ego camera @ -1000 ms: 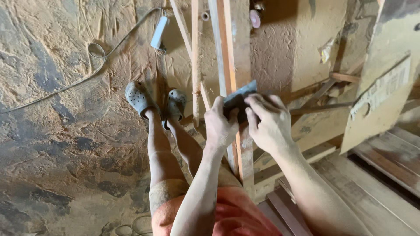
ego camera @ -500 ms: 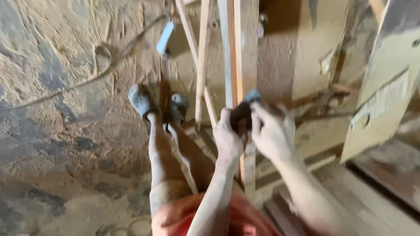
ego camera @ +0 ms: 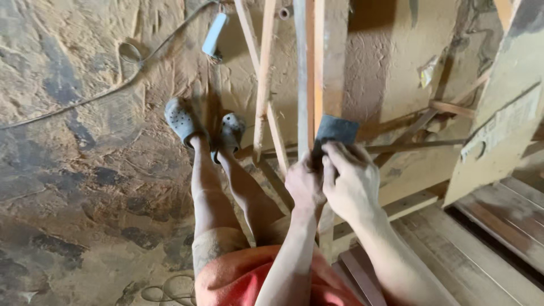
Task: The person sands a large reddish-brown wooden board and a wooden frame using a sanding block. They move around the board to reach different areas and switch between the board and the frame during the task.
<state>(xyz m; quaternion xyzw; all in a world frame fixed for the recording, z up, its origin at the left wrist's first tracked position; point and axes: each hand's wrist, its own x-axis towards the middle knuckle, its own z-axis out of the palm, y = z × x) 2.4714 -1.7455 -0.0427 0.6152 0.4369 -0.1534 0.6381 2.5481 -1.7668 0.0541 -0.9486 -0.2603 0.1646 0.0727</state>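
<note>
Centrally: dark sandpaper sheet [ego camera: 336, 130] pressed on upright wooden slat [ego camera: 321, 68], gripped by right hand [ego camera: 351, 181] and left hand [ego camera: 305, 182], both clenched on it. Below: grey clogs [ego camera: 182, 120] on sawdust-covered floor [ego camera: 68, 170]; cable [ego camera: 102, 93] nearby.

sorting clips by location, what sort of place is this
Probably a woodworking shop or carpentry yard, though that is a guess. The floor is thick with sawdust, long wooden slats stand and lie about, and both the left hand and right hand press a dark sanding sheet against one upright slat.
</note>
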